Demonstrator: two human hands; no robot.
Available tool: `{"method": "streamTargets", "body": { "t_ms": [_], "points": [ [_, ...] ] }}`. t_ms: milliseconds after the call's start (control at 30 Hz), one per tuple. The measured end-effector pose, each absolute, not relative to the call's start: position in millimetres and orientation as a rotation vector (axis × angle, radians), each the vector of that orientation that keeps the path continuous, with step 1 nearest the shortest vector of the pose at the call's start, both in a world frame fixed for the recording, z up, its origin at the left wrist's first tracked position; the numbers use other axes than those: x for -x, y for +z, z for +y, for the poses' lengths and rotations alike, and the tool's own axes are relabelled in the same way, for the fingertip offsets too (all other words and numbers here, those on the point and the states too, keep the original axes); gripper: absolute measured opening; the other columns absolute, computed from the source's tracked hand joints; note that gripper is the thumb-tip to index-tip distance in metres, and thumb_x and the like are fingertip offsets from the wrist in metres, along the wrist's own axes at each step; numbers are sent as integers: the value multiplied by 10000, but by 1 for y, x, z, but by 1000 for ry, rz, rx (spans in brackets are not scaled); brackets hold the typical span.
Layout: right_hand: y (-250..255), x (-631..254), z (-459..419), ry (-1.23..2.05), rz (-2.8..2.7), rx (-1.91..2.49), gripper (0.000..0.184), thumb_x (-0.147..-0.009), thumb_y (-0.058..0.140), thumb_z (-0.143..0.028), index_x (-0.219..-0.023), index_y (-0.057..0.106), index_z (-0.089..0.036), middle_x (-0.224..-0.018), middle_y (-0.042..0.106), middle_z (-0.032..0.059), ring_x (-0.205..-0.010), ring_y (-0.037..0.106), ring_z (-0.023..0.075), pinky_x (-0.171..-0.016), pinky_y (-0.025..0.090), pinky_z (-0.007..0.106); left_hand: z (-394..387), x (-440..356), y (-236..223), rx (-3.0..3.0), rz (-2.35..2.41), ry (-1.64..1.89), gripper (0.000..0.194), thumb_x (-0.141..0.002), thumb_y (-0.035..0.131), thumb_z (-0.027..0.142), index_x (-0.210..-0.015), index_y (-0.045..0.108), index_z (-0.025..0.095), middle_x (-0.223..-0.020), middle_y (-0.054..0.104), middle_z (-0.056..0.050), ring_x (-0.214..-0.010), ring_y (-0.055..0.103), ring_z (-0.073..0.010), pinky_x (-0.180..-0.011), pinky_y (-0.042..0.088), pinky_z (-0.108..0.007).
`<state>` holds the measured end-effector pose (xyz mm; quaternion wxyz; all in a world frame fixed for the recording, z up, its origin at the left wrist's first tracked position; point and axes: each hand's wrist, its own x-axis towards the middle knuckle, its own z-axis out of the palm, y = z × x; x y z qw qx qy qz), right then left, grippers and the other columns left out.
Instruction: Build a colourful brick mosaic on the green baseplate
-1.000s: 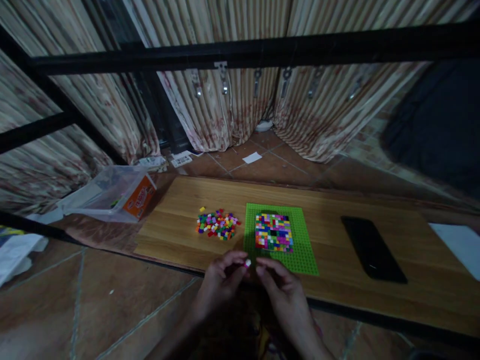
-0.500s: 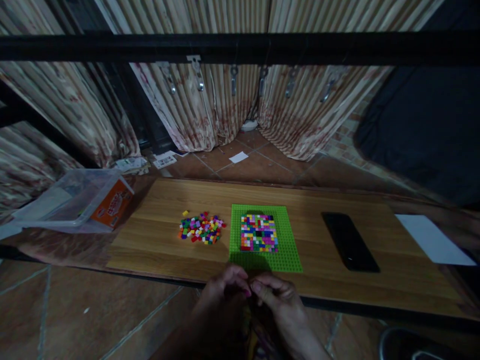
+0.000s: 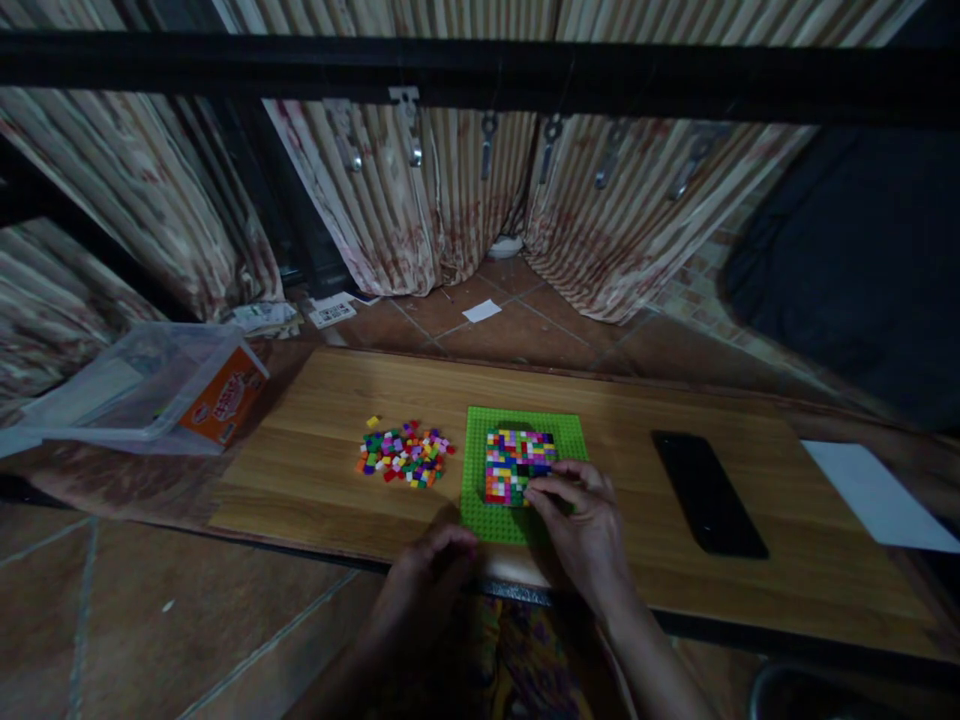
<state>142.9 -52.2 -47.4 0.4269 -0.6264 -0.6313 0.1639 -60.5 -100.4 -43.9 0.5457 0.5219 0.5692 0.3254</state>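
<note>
A green studded baseplate (image 3: 474,470) lies on the wooden table, with a square patch of small multicoloured bricks (image 3: 506,465) built on it. My right hand (image 3: 585,520) reaches over the right side of this patch. Its thumb and index finger are pinched together at the bricks, and whatever sits between them is hidden. Close to the plate's front left corner, my left hand (image 3: 427,570) is closed, its thumb and curled fingers together. A faint pink spot shows at its fingertips, too dim to name. Left of the plate lies a pile of loose small bricks (image 3: 405,455).
A black phone (image 3: 709,492) lies right of the plate, with a white sheet (image 3: 874,490) beyond it. At the table's left end stands a clear plastic box (image 3: 150,390) with an orange label. A dark bar (image 3: 480,75) with metal hooks crosses above the table.
My right hand has moved from beside my left hand, forward onto the brick patch. My left hand has shifted slightly left, away from it. The view has tilted a little.
</note>
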Motion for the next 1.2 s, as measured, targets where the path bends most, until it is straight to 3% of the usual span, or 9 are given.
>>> {"method": "streamTargets", "body": {
  "t_ms": [367,933,1067,1200],
  "points": [
    [-48,-140,-46,451,-1552,1555,95,-762,667,-293,-686,694,-243,-985,573,39,-936,565,198,-834,453,350,-98,60,-42,-1178,1369,777,135,-777,577,252,-859,667,193,-741,634,0,-695,566,-134,-623,441,-208],
    [-60,-145,-54,422,-1577,1440,104,-810,648,-309,-832,746,-281,-1065,556,52,-985,557,201,-839,475,359,-82,52,-40,-1284,1327,935,195,-806,575,265,-940,695,190,-858,685,-20,-778,608,-148,-690,469,-221],
    [-55,-144,-69,452,-1458,1412,164,-837,617,-327,-946,734,-289,-1112,568,59,-1018,562,202,-866,475,372,-73,45,-34,-1387,1306,974,167,-841,543,253,-928,672,193,-865,689,-11,-799,627,-144,-722,484,-225],
    [-56,-144,-88,533,-1297,1467,196,-847,591,-362,-937,729,-256,-1056,601,64,-1004,576,207,-874,472,383,-67,37,-28,-1581,1338,984,138,-877,508,240,-910,635,197,-873,681,-2,-843,630,-143,-763,480,-234]
  ]
}}
